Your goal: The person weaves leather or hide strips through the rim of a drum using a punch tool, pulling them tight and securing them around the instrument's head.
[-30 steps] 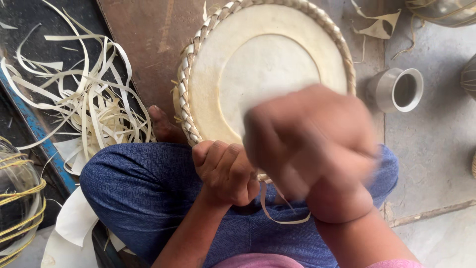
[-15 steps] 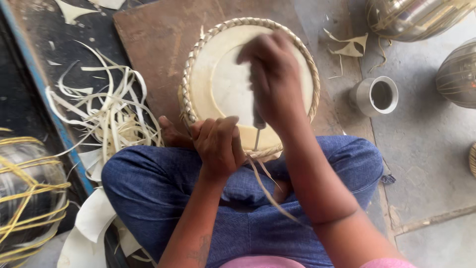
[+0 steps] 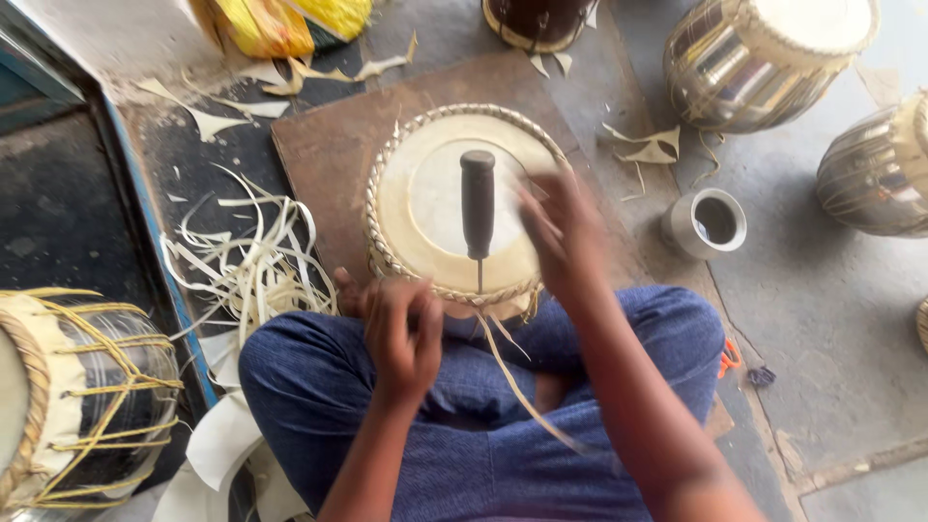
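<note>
A round drum head (image 3: 435, 193) with a braided pale rim lies on a brown board (image 3: 319, 155) in front of my crossed legs. A black-handled awl (image 3: 478, 208) stands stuck in the near rim, with no hand on it. My left hand (image 3: 401, 333) is curled on the drum's near edge. Blurred with motion, my right hand (image 3: 559, 232) hovers at the drum's right side, just right of the awl, fingers apart. A thin pale strap (image 3: 527, 396) runs from the rim down across my lap.
A small metal cup (image 3: 706, 222) stands right of the drum. Laced drums sit at the top right (image 3: 764, 58), the far right (image 3: 875, 164) and the lower left (image 3: 68, 406). A heap of pale strips (image 3: 251, 266) lies to the left, a yellow bag (image 3: 280, 19) beyond.
My right hand drove the awl down into the rim, then let go and moved right. The awl now stands alone. My left hand stayed at the near rim.
</note>
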